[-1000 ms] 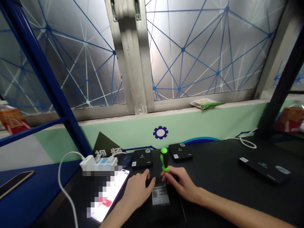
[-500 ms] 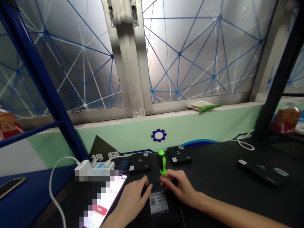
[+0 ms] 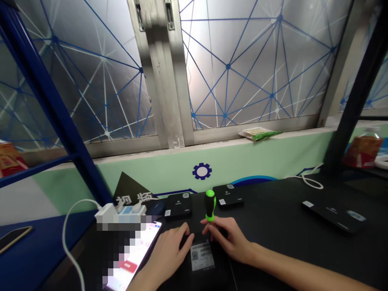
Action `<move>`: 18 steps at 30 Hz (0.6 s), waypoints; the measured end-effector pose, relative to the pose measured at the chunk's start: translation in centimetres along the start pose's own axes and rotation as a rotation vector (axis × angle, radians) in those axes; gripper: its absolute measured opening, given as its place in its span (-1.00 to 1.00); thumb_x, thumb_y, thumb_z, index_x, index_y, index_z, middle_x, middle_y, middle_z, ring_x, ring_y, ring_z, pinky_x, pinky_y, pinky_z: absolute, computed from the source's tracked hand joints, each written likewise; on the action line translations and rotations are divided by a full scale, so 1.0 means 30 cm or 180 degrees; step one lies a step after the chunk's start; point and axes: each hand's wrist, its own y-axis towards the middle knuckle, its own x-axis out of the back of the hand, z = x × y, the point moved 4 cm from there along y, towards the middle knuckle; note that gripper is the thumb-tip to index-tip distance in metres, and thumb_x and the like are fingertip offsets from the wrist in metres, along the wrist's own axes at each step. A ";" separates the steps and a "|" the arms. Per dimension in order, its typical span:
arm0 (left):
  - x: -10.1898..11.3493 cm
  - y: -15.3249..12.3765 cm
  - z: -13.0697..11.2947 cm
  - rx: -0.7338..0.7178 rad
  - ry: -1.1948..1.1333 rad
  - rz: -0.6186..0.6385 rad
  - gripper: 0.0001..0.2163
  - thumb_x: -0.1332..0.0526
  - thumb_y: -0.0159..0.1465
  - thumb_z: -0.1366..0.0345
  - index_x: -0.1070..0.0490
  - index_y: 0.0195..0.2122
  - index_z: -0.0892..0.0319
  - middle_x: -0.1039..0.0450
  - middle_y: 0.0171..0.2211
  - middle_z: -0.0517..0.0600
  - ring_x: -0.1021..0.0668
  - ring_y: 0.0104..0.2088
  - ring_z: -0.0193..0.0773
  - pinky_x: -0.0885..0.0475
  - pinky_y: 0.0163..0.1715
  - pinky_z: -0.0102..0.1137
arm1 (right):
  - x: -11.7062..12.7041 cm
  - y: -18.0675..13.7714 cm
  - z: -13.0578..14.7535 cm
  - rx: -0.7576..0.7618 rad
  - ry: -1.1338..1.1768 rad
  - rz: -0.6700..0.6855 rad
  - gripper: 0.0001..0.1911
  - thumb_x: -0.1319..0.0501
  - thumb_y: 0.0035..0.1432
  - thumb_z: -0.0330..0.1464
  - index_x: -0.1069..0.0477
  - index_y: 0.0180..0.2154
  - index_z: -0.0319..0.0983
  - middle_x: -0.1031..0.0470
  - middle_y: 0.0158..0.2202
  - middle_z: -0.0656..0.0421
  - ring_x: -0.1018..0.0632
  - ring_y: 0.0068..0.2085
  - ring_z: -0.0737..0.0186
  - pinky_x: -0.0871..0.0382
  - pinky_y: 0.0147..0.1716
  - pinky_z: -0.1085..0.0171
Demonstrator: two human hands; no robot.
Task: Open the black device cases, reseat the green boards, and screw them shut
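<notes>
A: Where the rectangular label (image 3: 202,256) lies, what bears it?
B: A smooth, dark box (image 3: 207,278) on the desk (image 3: 273,214); the left hand (image 3: 169,249), thumb and forefinger parted, rests at its left edge.
A: And the screwdriver (image 3: 209,207)?
B: Pinched by the right hand's (image 3: 233,239) fingers at the box's far end, long axis vertical, bulbous green-and-black handle upward, tip hidden. Flat black cases (image 3: 178,206) lie beyond.

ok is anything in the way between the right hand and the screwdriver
Nothing visible: the right hand has its fingertips at the screwdriver, just below the green collar. The left hand sits apart, to its left.
</notes>
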 end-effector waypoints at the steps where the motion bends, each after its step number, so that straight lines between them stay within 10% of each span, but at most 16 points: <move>1: 0.000 0.001 0.000 -0.0010 0.0008 -0.0004 -0.79 0.00 0.45 0.17 -0.33 -0.27 0.08 -0.49 -0.41 -0.06 -0.57 -0.38 -0.13 -0.25 -0.42 -0.40 | 0.000 -0.001 -0.003 -0.0011 -0.0005 -0.0004 -0.73 -0.07 0.42 -0.26 -0.47 -0.05 -0.24 -0.60 -0.33 0.11 -0.54 -0.46 0.31 -0.44 -0.40 0.36; 18: -0.005 0.001 0.012 0.0054 0.0060 0.0001 -0.77 -0.01 0.43 0.12 -0.35 -0.28 0.08 -0.49 -0.40 -0.05 -0.56 -0.37 -0.13 -0.23 -0.43 -0.40 | -0.008 0.010 -0.031 -0.0225 -0.0096 -0.0111 -0.72 -0.19 0.34 -0.19 -0.51 -0.25 -0.27 -0.51 -0.46 0.17 -0.48 -0.48 0.30 -0.42 -0.40 0.34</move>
